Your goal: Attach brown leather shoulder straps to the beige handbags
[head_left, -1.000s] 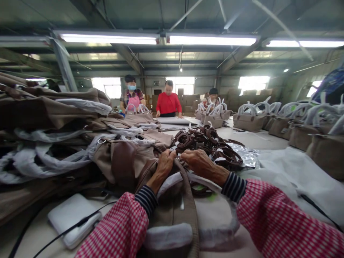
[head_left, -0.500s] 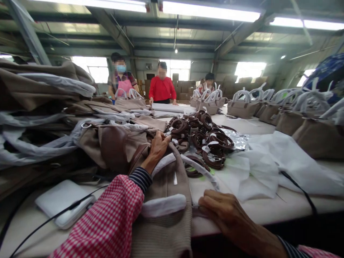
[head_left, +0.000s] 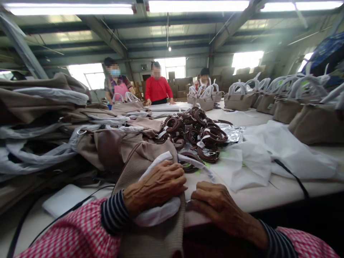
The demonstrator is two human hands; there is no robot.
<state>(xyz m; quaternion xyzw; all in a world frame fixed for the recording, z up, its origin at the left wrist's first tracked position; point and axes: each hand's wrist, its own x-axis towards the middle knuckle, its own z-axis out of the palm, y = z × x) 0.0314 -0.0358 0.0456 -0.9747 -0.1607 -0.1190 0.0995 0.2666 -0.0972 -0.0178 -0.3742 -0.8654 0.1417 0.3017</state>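
Observation:
A tan fabric bag (head_left: pixel 150 154) lies across the near table edge in front of me. Its handles are wrapped in white paper (head_left: pixel 161 214). My left hand (head_left: pixel 156 186) lies on top of the bag, fingers curled over a wrapped handle. My right hand (head_left: pixel 215 204) is just right of it at the table edge, fingers bent and pressed against the bag's right side. Both sleeves are red-and-white check with striped cuffs. Beyond the bag is a heap of coiled brown straps (head_left: pixel 196 132).
A tall stack of flat tan bags (head_left: pixel 40 118) fills the left. A white device (head_left: pixel 64 199) with a black cable lies near left. White sheets (head_left: pixel 255 161) cover the right. Upright bags (head_left: pixel 295 104) line the far right. Three people (head_left: pixel 158 89) work at the far end.
My left hand drew back from the far end of the bag onto the wrapped handle. My right hand left the straps and came to the bag's near right edge.

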